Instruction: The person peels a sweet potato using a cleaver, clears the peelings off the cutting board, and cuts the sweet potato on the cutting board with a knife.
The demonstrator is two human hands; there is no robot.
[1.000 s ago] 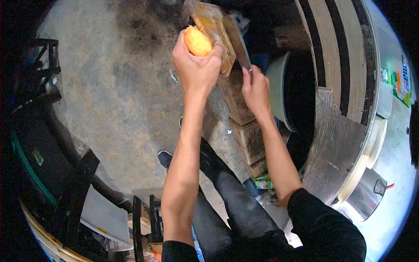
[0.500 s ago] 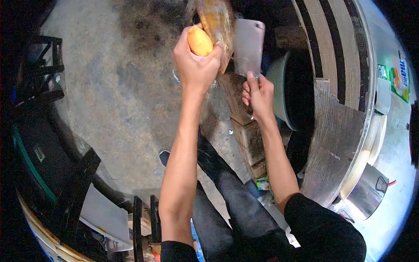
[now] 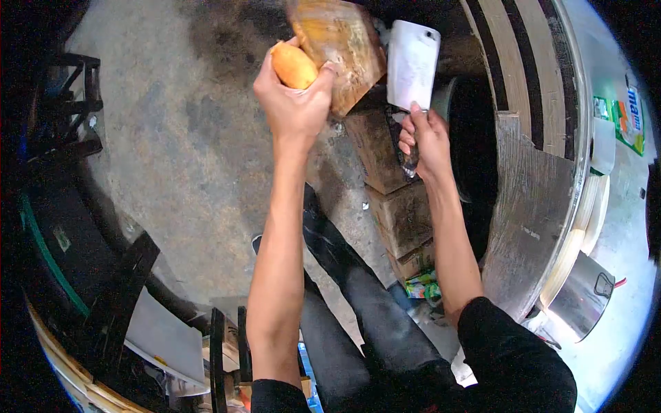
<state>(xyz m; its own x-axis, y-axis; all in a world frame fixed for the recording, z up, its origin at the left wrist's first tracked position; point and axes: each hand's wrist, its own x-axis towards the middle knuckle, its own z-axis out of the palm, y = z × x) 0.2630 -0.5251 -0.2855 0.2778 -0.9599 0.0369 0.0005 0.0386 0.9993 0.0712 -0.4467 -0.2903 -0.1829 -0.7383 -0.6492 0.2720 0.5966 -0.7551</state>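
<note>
My left hand [image 3: 295, 107] is closed around a smooth, orange-yellow oblong fruit or vegetable [image 3: 295, 67], whose exact kind I cannot tell. The same hand also grips the lower left edge of a wooden cutting board [image 3: 351, 51], with the thumb on its face. That board is tilted, and its surface looks worn and wet. In my right hand [image 3: 428, 141] is a cleaver [image 3: 413, 65], gripped by its handle. Its broad pale blade points up, just right of the board and apart from it.
Cardboard boxes [image 3: 398, 219] stand on the concrete floor [image 3: 186, 186] beside my legs. A counter with wooden slats [image 3: 506, 62] curves along the right, bearing a metal pot [image 3: 578, 296] and a green packet [image 3: 626, 120]. Dark wooden furniture [image 3: 72, 103] is at the left.
The cutting board has turned from nearly edge-on to show its broad face. My left hand has shifted left and slightly down. My right hand and the cleaver have moved right.
</note>
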